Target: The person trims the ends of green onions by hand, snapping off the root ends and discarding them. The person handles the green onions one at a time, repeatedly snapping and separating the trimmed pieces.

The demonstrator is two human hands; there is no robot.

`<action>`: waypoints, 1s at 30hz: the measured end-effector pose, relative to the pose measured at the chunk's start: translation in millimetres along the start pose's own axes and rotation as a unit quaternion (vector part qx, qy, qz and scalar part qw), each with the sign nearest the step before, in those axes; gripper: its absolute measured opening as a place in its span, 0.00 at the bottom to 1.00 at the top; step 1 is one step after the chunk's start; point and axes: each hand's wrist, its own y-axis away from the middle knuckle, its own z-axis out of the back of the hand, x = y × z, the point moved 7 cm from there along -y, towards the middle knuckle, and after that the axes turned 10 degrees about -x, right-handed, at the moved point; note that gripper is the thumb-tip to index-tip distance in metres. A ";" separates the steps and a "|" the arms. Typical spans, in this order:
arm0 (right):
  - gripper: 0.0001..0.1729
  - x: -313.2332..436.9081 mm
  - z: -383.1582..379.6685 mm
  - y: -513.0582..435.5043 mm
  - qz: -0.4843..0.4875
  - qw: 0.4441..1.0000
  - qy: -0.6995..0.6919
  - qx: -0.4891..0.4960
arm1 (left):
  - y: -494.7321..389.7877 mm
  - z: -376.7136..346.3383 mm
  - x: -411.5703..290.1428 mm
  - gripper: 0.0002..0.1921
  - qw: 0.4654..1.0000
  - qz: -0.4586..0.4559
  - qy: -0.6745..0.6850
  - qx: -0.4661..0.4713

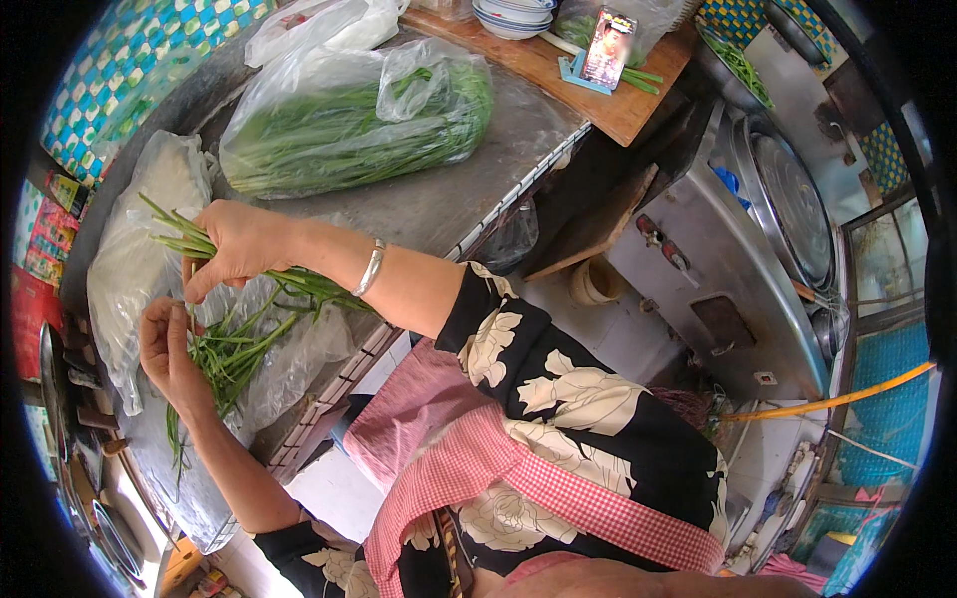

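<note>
My right hand [250,243], with a silver bracelet at the wrist, grips a bunch of long green stalks [179,232] that look like garlic chives. Their leafy ends [318,288] trail out beneath the forearm. Close below it, my left hand [172,351] pinches a thin stem between thumb and forefinger, just under my right thumb. Beside the left hand, a loose heap of greens [239,359] lies on clear plastic sheeting [306,351]. Farther back on the counter, a large clear plastic bag [351,134] holds more of the same greens.
A whitish plastic bag [146,261] lies at the grey counter's [523,112] far side. A wooden board [628,112] bears stacked bowls [514,16] and a phone [609,48] on a blue stand [583,75]. The counter's tiled edge [516,194] faces me; a metal stove [710,284] stands rightward.
</note>
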 end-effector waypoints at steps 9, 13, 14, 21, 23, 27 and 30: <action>0.17 -3.8 -4.1 -2.5 0.026 0.999 0.038 0.000 | 5.5 -6.8 -5.5 0.02 0.997 -0.040 -0.054 -0.025; 0.16 -2.7 -5.6 -3.0 0.048 0.997 0.059 0.010 | 4.2 -3.9 -4.6 0.03 0.998 -0.036 -0.028 -0.040; 0.16 -3.6 -6.0 -2.8 0.046 0.997 0.063 0.013 | 3.5 -2.8 -4.1 0.03 0.998 -0.030 -0.026 -0.046; 0.16 -4.5 -11.0 -3.5 0.075 0.994 0.078 0.016 | 3.6 -2.1 -5.8 0.05 0.998 -0.044 -0.014 -0.050; 0.16 -7.2 -10.2 -2.7 0.050 0.996 0.078 0.015 | 3.4 4.8 -3.3 0.05 0.996 -0.038 -0.021 -0.083; 0.13 -2.8 -2.3 -0.8 0.042 0.998 0.046 -0.028 | -2.8 15.5 -6.8 0.05 0.996 -0.053 -0.045 -0.059; 0.11 0.0 3.8 -0.9 0.023 0.999 0.006 -0.048 | -1.3 18.7 -5.3 0.03 0.996 -0.045 -0.063 -0.052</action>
